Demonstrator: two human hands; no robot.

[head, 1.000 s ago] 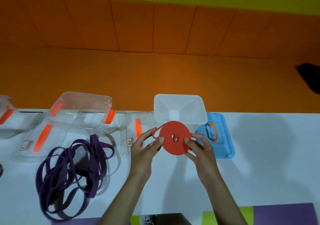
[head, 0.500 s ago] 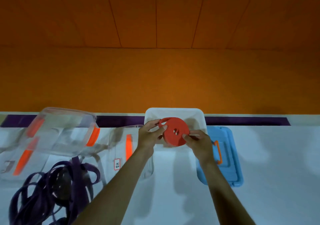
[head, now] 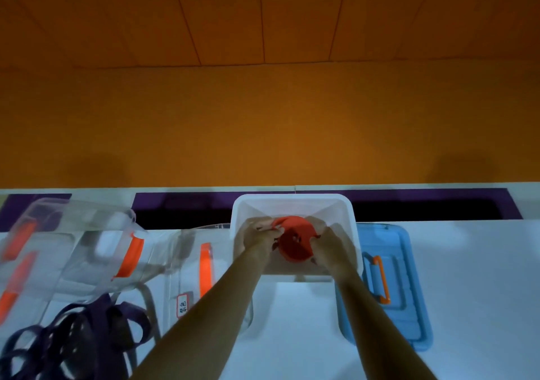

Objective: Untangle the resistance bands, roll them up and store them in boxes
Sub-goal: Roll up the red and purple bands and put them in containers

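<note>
A red resistance band [head: 295, 244], rolled into a flat coil, sits low inside the white open box [head: 292, 201] at the far middle of the table. My left hand [head: 257, 236] grips the coil's left edge and my right hand [head: 330, 244] grips its right edge, both reaching down into the box. A tangled purple resistance band [head: 73, 341] lies loose on the table at the lower left, partly cut off by the frame.
A blue lid with an orange handle [head: 388, 280] lies right of the white box. Clear boxes with orange latches [head: 96, 248] stand at the left, and a clear lid with a label [head: 198, 277] lies between them and my left arm. An orange wall rises behind.
Both hands have carried the red coil forward from above the table and lowered it into the white box. The view has tilted toward the wall.
</note>
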